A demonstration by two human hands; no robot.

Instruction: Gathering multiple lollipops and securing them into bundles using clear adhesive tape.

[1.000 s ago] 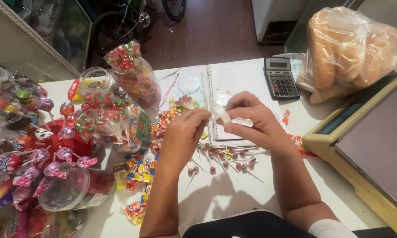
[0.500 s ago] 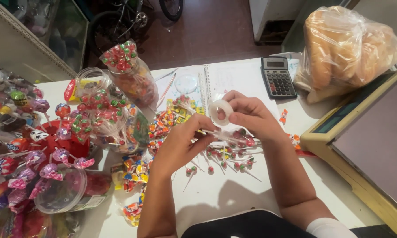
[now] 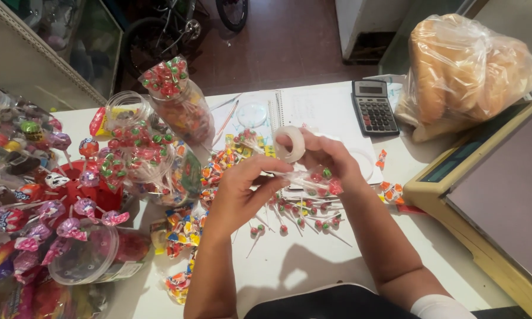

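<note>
Your right hand (image 3: 328, 156) has a tape roll (image 3: 290, 143) up on its fingers, held above the table (image 3: 313, 266), and the same hand pinches one end of a clear bag (image 3: 313, 179) w/ a few lollipops inside. Your left hand (image 3: 242, 189) is clenched on the bag's other end, thumb & fingertips meeting near the right hand. Loose lollipops (image 3: 304, 215) lie on the table just under both hands. A notebook (image 3: 313, 112) sits behind them, calculator (image 3: 374, 108) beside it, bread bag (image 3: 467, 71) at far right. Candy jars (image 3: 153, 159) stand to the left.
</note>
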